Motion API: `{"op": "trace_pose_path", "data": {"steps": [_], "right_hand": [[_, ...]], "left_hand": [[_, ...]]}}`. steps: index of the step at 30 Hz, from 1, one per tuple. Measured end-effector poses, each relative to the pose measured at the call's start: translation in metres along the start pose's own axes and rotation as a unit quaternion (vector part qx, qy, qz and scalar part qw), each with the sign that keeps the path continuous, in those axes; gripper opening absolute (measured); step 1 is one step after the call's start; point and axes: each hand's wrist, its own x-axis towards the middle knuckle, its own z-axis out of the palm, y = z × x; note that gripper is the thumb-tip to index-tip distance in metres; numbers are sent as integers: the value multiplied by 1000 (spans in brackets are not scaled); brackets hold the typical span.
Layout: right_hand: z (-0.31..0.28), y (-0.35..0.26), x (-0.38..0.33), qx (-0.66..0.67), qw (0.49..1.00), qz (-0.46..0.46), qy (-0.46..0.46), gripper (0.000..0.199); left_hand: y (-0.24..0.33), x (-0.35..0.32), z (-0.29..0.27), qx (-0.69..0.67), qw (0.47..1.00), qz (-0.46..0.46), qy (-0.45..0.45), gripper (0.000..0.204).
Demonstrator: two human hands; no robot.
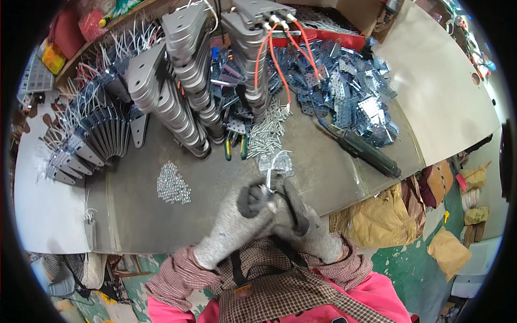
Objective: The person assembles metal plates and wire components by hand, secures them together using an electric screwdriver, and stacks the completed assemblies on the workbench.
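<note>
Both hands wear grey gloves with dark finger coatings and meet at the bench's near edge. My left hand (240, 209) is closed, its fingertips pinching at a small part with a white wire (269, 175). Against the same part, my right hand (302, 216) is curled with its fingers closed. The gloves hide most of the part, so its kind is unclear. Just beyond the fingertips lies a shiny, see-through-looking piece (284, 163). A pile of screws (267, 131) sits behind it, and a heap of small nuts (173, 183) is to the left.
Stacks of grey tapered metal plates (168, 110) rise at back left, beside wired plates (97, 142). Perforated metal brackets (350, 89) heap at back right. A corded power screwdriver (368, 154) lies right, and pliers (236, 149) lie near the screws. Orange wires (277, 67) hang over the bench.
</note>
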Motion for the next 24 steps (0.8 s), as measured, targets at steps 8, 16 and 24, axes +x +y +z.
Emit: {"op": "trace_pose_path", "data": {"steps": [8, 16, 24], "right_hand": [[4, 88, -25, -72, 977, 90, 179, 46], [-3, 62, -1, -54, 981, 46, 183, 44], [-6, 71, -5, 74, 977, 79, 183, 48]], "left_hand": [[44, 213, 64, 333, 884, 269, 186, 33], [67, 251, 74, 486, 758, 374, 222, 22], [96, 149, 41, 493, 684, 508, 178, 24]]}}
